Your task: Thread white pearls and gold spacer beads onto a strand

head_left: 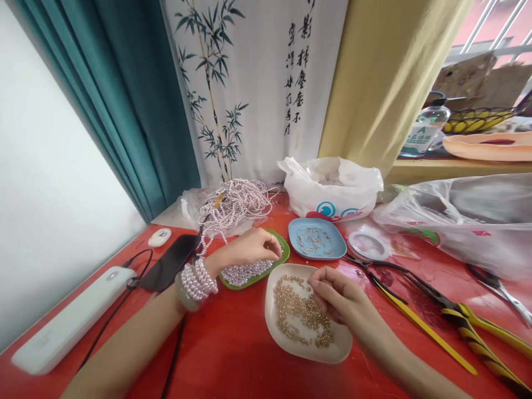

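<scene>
My left hand (258, 247) hangs over the green tray (286, 249), which holds lilac pearl beads (245, 274). Its fingers are bent downward and held together; whatever they hold is hidden. Wound around that wrist are a pearl bead strand (199, 280) and a pale bangle (185, 293). My right hand (338, 293) pinches thumb and fingertips together above the cream dish (291, 350). Anything in that pinch is too small to name. Small gold beads (299, 313) lie scattered inside the dish. Behind it sits a blue tray (296, 235) with small metal pieces.
Pearl strands (241, 202) are heaped at the back. White plastic bags (332, 185) stand behind the trays. Pliers (451, 310), a yellow-handled tool (432, 330) and scissors (499, 288) lie right. A phone (168, 263), a white power bank (75, 318) and cables lie left.
</scene>
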`<state>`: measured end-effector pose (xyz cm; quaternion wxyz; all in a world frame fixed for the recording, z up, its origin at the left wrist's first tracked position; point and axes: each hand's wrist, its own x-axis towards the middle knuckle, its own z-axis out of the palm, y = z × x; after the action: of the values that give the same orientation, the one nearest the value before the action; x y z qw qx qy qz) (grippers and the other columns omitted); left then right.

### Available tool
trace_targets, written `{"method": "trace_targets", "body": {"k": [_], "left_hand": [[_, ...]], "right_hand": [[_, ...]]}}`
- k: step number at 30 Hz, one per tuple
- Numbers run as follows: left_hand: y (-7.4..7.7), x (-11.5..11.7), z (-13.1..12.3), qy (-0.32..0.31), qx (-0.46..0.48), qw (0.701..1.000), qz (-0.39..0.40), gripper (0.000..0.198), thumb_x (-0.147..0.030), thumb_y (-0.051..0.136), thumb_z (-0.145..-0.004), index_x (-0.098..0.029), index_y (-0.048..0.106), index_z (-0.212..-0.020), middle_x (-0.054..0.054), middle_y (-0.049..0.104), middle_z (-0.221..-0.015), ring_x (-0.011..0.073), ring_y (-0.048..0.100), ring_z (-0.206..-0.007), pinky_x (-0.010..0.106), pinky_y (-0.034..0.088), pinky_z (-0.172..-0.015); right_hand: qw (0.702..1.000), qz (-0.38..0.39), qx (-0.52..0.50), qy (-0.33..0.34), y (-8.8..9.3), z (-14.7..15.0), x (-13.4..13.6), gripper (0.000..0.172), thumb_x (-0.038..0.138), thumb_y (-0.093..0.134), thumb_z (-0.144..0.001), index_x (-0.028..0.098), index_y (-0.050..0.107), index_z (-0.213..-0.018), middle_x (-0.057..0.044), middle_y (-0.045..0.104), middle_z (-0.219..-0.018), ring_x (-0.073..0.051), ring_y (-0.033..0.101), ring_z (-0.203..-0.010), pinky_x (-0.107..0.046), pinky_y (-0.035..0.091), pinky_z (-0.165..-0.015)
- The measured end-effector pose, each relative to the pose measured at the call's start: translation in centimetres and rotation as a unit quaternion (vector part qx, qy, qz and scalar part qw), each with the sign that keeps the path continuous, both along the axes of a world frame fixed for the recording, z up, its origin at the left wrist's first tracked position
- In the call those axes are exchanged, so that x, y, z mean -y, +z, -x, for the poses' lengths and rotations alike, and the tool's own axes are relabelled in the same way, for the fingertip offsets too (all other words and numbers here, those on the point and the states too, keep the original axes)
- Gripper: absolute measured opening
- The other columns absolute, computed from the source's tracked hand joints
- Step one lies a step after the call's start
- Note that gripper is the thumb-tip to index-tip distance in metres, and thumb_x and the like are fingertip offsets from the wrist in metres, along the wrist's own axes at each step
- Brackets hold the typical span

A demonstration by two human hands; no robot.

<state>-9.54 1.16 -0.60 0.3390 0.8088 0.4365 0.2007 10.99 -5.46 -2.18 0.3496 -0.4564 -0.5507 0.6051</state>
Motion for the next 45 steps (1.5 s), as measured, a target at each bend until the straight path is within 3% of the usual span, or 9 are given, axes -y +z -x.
{"method": "trace_targets", "body": {"k": [4,10,17,24,31,37,41,43,45], "left_hand": [[0.6,1.8,-1.5,-0.07,-0.038,0.995,-0.055,0.012,-0.018,0.059,-0.072,-0.017,0.069,-0.078,0.002,0.069,-0.076,0.0141,0.061,-0.07,0.023,0.043,-0.065],[-0.3,2.9,-2.8,-0.112,-0.103,0.981,-0.117,0.018,-0.007,0.053,-0.073,-0.015,0.068,-0.08,0.005,0.07,-0.075,0.0143,0.062,-0.069,0.024,0.041,-0.066],[-1.4,2.8,-3.1,-0.129,-0.117,0.976,-0.134,0.015,-0.009,0.054,-0.075,-0.014,0.067,-0.079,0.006,0.068,-0.077,0.0149,0.061,-0.072,0.024,0.041,-0.067],[-1.6,3.2,-3.8,-0.118,-0.169,0.968,-0.147,0.013,-0.011,0.055,-0.075,-0.016,0.067,-0.077,0.005,0.067,-0.078,0.0163,0.059,-0.075,0.025,0.042,-0.067],[-2.0,3.9,-4.1,-0.106,-0.234,0.945,-0.203,0.016,-0.012,0.048,-0.077,-0.015,0.063,-0.073,0.005,0.062,-0.072,0.0165,0.055,-0.07,0.027,0.041,-0.063],[-2.8,4.3,-4.7,-0.081,-0.22,0.948,-0.214,0.015,-0.011,0.044,-0.076,-0.014,0.059,-0.074,0.005,0.058,-0.071,0.0171,0.053,-0.073,0.028,0.042,-0.064],[-2.4,4.4,-4.9,-0.038,-0.151,0.973,-0.169,0.011,-0.013,0.048,-0.074,-0.014,0.058,-0.07,0.005,0.058,-0.07,0.0169,0.052,-0.07,0.028,0.04,-0.063],[-2.2,4.4,-5.0,-0.002,-0.062,0.995,-0.076,0.009,-0.019,0.051,-0.074,-0.014,0.058,-0.072,0.004,0.059,-0.07,0.0155,0.052,-0.066,0.027,0.039,-0.059],[-2.3,4.3,-5.1,0.038,0.075,0.995,0.061,0.01,-0.024,0.056,-0.072,-0.014,0.058,-0.074,0.002,0.058,-0.068,0.013,0.052,-0.062,0.024,0.039,-0.054]], "right_hand": [[0.999,-0.013,-0.024,-0.033,-0.5,-0.1,-0.1,0.022,0.039,0.049,-0.078,0.018,0.046,-0.078,0.01,0.036,-0.044,-0.005,0.023,-0.038,-0.019,0.014,-0.038],[0.996,-0.005,-0.071,-0.056,-0.7,-0.4,0.1,0.022,0.037,0.052,-0.078,0.019,0.044,-0.07,0.005,0.05,-0.057,-0.007,0.04,-0.045,-0.02,0.032,-0.044],[0.997,0.005,-0.052,-0.065,-0.9,-0.5,0.0,0.023,0.038,0.055,-0.075,0.018,0.045,-0.069,0.009,0.038,-0.049,-0.005,0.024,-0.04,-0.02,0.015,-0.038],[0.998,-0.022,-0.015,-0.05,-0.9,-0.5,0.2,0.019,0.037,0.047,-0.08,0.019,0.046,-0.075,0.011,0.031,-0.044,-0.006,0.021,-0.041,-0.021,0.013,-0.04],[0.995,-0.093,0.023,-0.026,-1.1,0.1,1.0,0.015,0.029,0.042,-0.082,0.02,0.043,-0.07,0.009,0.035,-0.049,-0.008,0.03,-0.045,-0.02,0.025,-0.042],[0.989,-0.135,0.061,-0.014,-1.1,0.1,1.3,0.013,0.025,0.041,-0.081,0.02,0.044,-0.07,0.007,0.037,-0.05,-0.009,0.034,-0.045,-0.02,0.028,-0.041],[0.989,-0.134,0.053,-0.026,-1.2,0.0,1.1,0.012,0.023,0.042,-0.081,0.02,0.045,-0.069,0.007,0.038,-0.051,-0.008,0.034,-0.045,-0.02,0.028,-0.041],[0.99,-0.127,0.041,-0.033,-1.2,0.0,1.0,0.012,0.023,0.042,-0.08,0.02,0.044,-0.069,0.007,0.04,-0.052,-0.008,0.035,-0.045,-0.02,0.029,-0.043],[0.991,-0.125,0.032,-0.044,-1.1,0.0,1.0,0.011,0.025,0.045,-0.078,0.02,0.045,-0.068,0.007,0.04,-0.052,-0.008,0.035,-0.046,-0.02,0.029,-0.044]]}}
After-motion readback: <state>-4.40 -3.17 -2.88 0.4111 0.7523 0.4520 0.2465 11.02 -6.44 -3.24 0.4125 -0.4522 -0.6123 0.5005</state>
